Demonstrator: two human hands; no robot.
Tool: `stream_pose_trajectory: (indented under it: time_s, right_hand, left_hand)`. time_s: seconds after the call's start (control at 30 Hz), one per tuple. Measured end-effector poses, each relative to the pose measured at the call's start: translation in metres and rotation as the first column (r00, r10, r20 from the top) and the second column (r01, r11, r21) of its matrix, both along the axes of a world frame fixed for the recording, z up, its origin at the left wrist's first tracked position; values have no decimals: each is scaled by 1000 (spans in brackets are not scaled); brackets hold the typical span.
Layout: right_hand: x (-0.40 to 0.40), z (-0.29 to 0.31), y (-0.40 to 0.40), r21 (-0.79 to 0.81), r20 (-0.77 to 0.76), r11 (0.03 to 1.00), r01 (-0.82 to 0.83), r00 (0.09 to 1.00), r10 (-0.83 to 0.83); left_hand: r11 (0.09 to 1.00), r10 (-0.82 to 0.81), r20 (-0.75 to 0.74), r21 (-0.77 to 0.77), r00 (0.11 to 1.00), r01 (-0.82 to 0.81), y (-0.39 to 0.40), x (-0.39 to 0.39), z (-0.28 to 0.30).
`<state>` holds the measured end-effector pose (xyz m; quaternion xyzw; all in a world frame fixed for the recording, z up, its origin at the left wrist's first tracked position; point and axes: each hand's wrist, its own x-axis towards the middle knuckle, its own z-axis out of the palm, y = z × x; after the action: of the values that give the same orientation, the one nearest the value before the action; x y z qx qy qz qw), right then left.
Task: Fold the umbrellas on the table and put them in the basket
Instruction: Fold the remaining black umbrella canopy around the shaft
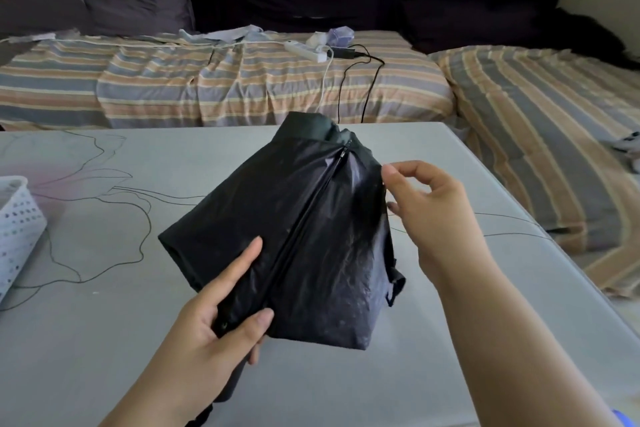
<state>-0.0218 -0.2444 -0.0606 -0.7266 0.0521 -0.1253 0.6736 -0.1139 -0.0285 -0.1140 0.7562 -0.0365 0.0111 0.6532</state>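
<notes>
A black collapsed umbrella [311,236] is held above the grey table [104,340], its loose canopy panels fanned out and a rib running down the middle. My left hand [221,315] grips its near end, thumb on top and fingers underneath. My right hand [426,204] pinches the canopy's right edge between thumb and index finger. The umbrella's handle points down towards me and is mostly hidden below my left hand. A white perforated basket [17,229] stands at the table's left edge, only partly in view.
Beyond the table is a sofa with a striped cover [242,87] and dark cushions. On it lie a white power strip [306,50] and black and white cables. The table top carries a printed flower outline.
</notes>
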Motion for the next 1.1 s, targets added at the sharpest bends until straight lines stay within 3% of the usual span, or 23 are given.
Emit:
stream_pose_trajectory:
  time_s: [0.07, 0.3, 0.47, 0.53, 0.63, 0.7, 0.8, 0.93, 1.0, 1.1]
  right_hand:
    - [0, -1, 0, 79, -38, 997, -27, 999, 30]
    - [0, 8, -6, 61, 61, 993, -106, 993, 102]
    - [2, 9, -12, -44, 28, 998, -50, 998, 51]
    - [1, 9, -12, -11, 2, 1000, -25, 1000, 25]
    - [0, 12, -14, 79, -32, 993, -83, 996, 85]
    - [-4, 14, -12, 11, -31, 989, -146, 989, 146]
    - [-6, 13, -4, -32, 18, 987, -157, 987, 157]
    - [-2, 14, 5, 372, -5, 920, -123, 991, 134]
    - [1, 13, 6, 466, 10, 876, -125, 991, 136]
    - [3, 10, 8, 287, 43, 955, -74, 997, 64]
  left_hand:
    - [1000, 6, 2, -3, 1000, -6, 1, 1, -1]
    - [994, -48, -8, 103, 999, 49, 2, -1, -3]
    - [988, -65, -39, 139, 997, 70, -4, -5, 2]
    - [983, -86, -53, 158, 995, 93, -4, -7, 3]
    - [979, -91, -48, 180, 995, 98, -4, -7, 2]
    - [979, -87, -45, 182, 995, 94, -4, -8, 3]
    - [984, -87, -37, 152, 996, 91, -5, -8, 3]
    - [991, -120, -53, 60, 991, 123, -8, -7, 5]
    - [988, -154, -71, -43, 986, 151, -8, -7, 7]
    - [962, -200, -110, -209, 974, 174, -9, -9, 6]
